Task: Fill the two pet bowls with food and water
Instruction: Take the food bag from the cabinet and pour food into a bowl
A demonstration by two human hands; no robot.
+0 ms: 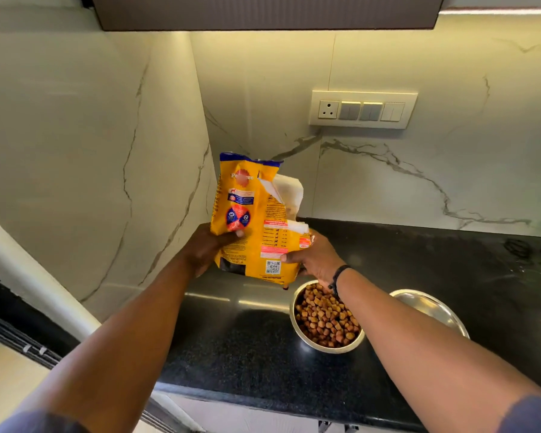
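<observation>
Head view shows us holding the yellow food bag (250,220) upright above the black desk (231,348), our left hand (206,248) wrapped around its lower left side and our right hand (313,260) closed on its lower right corner, fingers (289,257) pressed into the film. We judge the bag soft, crinkly and fairly light, its torn top flopping open, so we grip low with both hands to keep kibble from spilling. Below our right wrist the food bowl (325,323) sits heaped with kibble, touching the empty steel bowl (431,307) that waits for water.
</observation>
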